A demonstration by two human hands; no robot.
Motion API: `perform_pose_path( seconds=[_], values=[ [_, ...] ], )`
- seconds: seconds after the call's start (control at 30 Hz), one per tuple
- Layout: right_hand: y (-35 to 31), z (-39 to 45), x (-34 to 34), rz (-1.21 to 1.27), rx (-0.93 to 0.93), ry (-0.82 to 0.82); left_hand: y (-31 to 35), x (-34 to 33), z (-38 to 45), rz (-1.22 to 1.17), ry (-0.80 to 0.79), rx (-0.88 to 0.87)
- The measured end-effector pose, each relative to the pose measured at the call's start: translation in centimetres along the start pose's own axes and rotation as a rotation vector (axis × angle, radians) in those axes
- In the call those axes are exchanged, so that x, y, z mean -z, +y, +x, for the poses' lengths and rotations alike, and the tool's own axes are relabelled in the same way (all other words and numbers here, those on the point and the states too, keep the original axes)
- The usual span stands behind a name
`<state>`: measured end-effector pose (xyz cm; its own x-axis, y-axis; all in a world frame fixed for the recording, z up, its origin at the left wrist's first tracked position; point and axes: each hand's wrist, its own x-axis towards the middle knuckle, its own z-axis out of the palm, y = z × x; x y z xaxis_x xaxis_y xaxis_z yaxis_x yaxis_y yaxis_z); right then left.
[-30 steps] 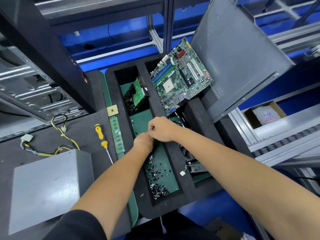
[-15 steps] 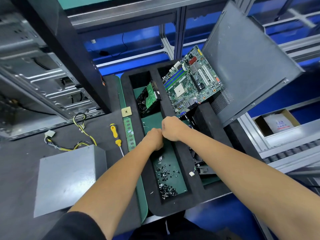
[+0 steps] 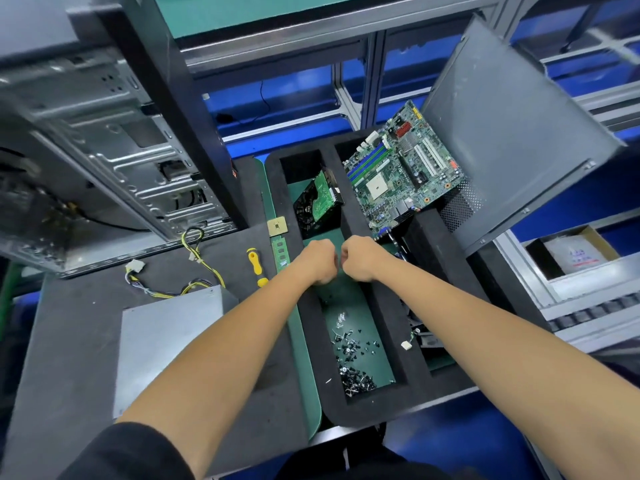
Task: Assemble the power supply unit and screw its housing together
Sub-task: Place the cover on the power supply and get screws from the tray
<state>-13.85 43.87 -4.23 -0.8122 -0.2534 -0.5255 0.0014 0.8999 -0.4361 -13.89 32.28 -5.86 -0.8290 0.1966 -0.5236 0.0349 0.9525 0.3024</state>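
Both hands over the middle slot of the black foam tray (image 3: 377, 306), knuckles almost touching. Left hand (image 3: 317, 259) and right hand (image 3: 360, 258) each have fingers curled under; can't tell whether either grip holds anything, fingertips hidden. Loose screws (image 3: 353, 362) lie in the same slot, nearer the person than the hands. Power supply unit (image 3: 166, 344) sits on the tabletop (image 3: 69, 341) left of the tray, grey housing up, its cable bundle (image 3: 194, 271) trailing off the far side. Yellow screwdriver (image 3: 257, 266) lies between PSU and tray. Motherboard (image 3: 401, 168) leans in the tray's far right slot.
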Motion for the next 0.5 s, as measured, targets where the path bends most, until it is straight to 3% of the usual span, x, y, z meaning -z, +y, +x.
perform_pose_path(
  seconds=[0.13, 0.37, 0.5],
  values=[
    [-1.9, -0.3, 0.2, 0.024, 0.021, 0.024, -1.5, 3.0, -1.8, -0.03, 0.057, -0.056],
    [-6.1, -0.1, -0.3, 0.149, 0.113, -0.011, -8.1, 6.8, -4.1, -0.088, 0.187, 0.112],
    [-7.0, 0.2, -1.0, 0.144, 0.108, -0.013, -11.4, 6.9, -4.0, -0.058, 0.142, 0.175]
  ],
)
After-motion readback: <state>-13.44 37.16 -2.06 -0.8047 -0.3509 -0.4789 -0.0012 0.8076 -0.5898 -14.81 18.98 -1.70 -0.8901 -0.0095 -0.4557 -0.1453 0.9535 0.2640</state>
